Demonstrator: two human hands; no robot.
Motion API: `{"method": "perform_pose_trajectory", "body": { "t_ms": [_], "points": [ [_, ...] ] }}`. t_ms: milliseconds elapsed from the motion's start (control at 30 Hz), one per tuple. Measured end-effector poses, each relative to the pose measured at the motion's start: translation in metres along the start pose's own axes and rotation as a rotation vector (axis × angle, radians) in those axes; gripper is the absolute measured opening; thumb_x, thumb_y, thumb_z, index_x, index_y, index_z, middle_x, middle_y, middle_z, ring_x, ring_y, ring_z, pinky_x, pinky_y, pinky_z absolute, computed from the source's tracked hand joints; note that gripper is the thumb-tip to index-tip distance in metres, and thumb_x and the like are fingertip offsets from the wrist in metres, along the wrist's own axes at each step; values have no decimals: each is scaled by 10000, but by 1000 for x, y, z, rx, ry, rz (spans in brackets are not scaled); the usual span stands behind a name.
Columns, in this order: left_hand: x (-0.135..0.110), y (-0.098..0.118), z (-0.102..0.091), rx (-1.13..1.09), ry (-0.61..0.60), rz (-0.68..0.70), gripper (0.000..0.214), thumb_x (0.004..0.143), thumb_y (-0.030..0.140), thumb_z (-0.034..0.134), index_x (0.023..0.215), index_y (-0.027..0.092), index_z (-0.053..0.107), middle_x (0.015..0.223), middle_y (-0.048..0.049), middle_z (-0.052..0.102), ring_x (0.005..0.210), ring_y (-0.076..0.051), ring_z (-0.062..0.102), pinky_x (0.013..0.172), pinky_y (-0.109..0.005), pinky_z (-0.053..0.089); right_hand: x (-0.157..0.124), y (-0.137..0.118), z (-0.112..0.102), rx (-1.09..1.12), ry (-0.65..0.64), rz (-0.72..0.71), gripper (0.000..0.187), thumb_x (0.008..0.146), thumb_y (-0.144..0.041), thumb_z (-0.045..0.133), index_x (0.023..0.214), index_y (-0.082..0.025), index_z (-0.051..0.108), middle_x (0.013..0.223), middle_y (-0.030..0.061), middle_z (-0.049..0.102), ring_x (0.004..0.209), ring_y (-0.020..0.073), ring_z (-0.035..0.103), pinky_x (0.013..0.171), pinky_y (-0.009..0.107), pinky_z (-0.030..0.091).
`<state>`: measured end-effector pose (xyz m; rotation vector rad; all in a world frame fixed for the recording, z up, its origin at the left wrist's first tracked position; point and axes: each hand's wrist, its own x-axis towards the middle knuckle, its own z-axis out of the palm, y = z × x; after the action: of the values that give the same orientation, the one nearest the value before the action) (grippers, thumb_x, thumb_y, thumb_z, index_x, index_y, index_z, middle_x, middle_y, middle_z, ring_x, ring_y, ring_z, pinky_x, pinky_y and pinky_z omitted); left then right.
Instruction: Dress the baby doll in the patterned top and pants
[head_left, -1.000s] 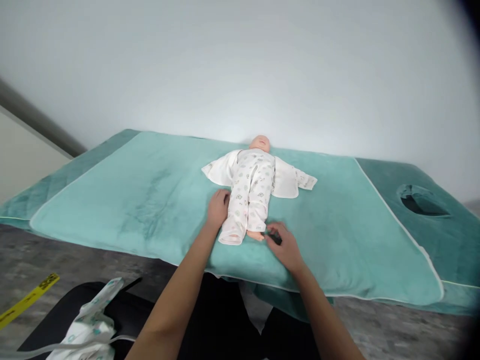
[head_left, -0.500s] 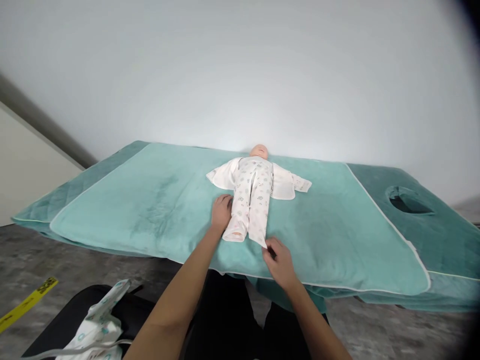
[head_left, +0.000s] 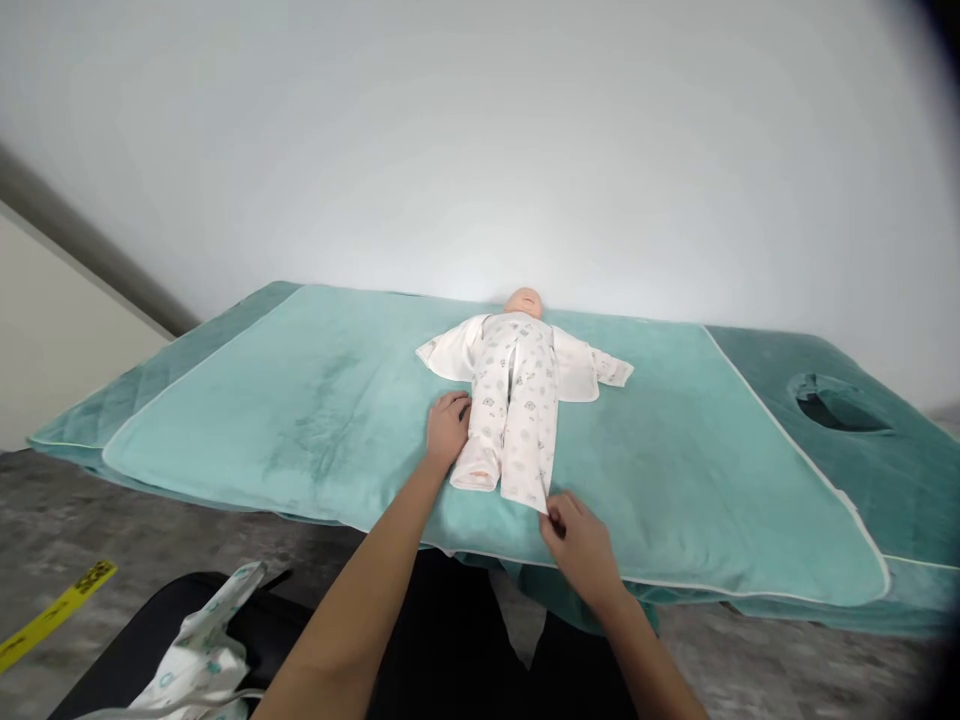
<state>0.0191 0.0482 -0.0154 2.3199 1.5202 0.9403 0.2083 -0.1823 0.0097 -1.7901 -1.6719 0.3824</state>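
Note:
A baby doll (head_left: 524, 301) lies on its back on the turquoise blanket, its head at the wall side. Printed white baby trousers (head_left: 531, 408) cover its front from the chest down to the legs. Beneath them a white baby top (head_left: 576, 364) spreads out, its sleeves pointing to both sides. My right hand (head_left: 581, 548) pinches the lower corner of the right trouser leg and draws it towards me. Beside the left trouser leg rests my left hand (head_left: 449, 432), touching the cloth edge with curled fingers; whether it grips the cloth is hidden.
The turquoise blanket (head_left: 660, 470) covers a padded bed with a face hole (head_left: 840, 402) on the right. A white wall (head_left: 480, 150) stands behind. At lower left, a patterned white cloth (head_left: 199, 650) and a cable lie on a black seat (head_left: 120, 640). Yellow tape (head_left: 56, 612) marks the floor.
My right hand has moved right and slightly nearer me, pulling the trouser leg's corner outward. The right trouser leg lies wider and flatter. My left hand has stayed beside the other leg.

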Motion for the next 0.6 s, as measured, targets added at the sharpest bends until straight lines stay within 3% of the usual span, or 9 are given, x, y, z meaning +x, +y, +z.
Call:
{"method": "perform_pose_trajectory", "body": {
  "t_ms": [133,300,400,500,600],
  "points": [
    [15,-4,0,96,-37,13,273,939,204,480,1094,218,705,1240,-75,675,1111,-256,599,976,-409,474,-14,-10,-2,-89,-162,30,124,950,-319,512,972,-212,572,689,-15,619,630,184,604,575,284,344],
    [46,-14,6,235,-2,-22,311,936,183,449,1170,183,655,1188,-112,658,1095,-273,590,939,-400,470,-4,-60,-12,-58,-147,-52,83,937,-248,527,995,-211,573,806,13,665,670,181,642,590,287,420],
    [51,-17,13,329,19,-44,326,944,198,431,1200,193,633,1181,-120,639,1099,-296,572,917,-424,460,14,-81,0,-108,-100,-93,205,913,-200,557,1118,-206,560,1041,74,677,909,233,664,718,330,495],
    [48,-15,16,378,1,-40,349,947,198,421,1231,204,622,1202,-123,621,1099,-295,560,910,-424,457,37,-84,20,-212,-50,-87,306,905,-157,553,1208,-198,536,1211,118,631,1142,299,586,882,420,493],
    [45,-10,12,408,-19,-43,341,936,201,439,1216,193,634,1191,-130,614,1093,-299,553,910,-424,456,54,-78,36,-257,-48,-59,173,916,-158,528,1079,-199,569,1114,111,645,1076,299,591,848,427,484]
  ]
}}
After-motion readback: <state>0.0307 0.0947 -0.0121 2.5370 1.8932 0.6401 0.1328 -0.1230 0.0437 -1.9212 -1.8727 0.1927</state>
